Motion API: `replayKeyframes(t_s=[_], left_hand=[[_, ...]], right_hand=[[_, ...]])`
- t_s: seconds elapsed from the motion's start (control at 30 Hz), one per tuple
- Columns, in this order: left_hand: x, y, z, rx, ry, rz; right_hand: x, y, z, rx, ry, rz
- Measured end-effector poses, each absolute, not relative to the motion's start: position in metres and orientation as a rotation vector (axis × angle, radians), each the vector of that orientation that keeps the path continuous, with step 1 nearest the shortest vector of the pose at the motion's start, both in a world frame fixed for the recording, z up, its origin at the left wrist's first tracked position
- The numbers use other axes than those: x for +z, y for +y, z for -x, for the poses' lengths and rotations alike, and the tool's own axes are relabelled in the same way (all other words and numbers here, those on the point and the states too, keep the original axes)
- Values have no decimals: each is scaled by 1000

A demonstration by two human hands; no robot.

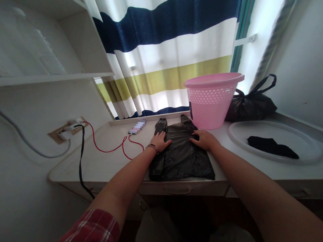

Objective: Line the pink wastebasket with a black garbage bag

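Observation:
A black plastic bag [183, 155] with handles lies flattened on the white desk, its left side folded inward in a strip. My left hand [160, 141], wearing a beaded bracelet, rests on that folded side with its fingers spread and lying flat. At the bag's upper right edge, my right hand [204, 140] has its thumb and forefinger curled close together on the black plastic. Its other fingers are partly hidden.
A pink basket [211, 106] stands behind the bag, beside a tied black bag [251, 107]. To the right, a pale round lid [235, 135] holds a black cloth item [271, 147]. A phone [137, 127] with a red cable [104, 151] lies left.

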State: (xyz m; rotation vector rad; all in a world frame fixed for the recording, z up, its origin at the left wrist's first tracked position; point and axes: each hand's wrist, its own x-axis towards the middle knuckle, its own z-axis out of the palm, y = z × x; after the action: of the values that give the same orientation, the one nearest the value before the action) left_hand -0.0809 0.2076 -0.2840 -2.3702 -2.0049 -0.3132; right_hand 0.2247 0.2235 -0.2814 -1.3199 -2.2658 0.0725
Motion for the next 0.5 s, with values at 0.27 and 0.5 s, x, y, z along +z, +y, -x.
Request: replayKeyframes(t_s=[0.27, 0.5], left_hand=[[-284, 207, 80, -373, -2041, 2359], [-283, 209, 88, -510, -2013, 2413]], right_hand=[[-281, 223, -224, 73, -2263, 1340], [-284, 226, -224, 82, -2257, 1346]])
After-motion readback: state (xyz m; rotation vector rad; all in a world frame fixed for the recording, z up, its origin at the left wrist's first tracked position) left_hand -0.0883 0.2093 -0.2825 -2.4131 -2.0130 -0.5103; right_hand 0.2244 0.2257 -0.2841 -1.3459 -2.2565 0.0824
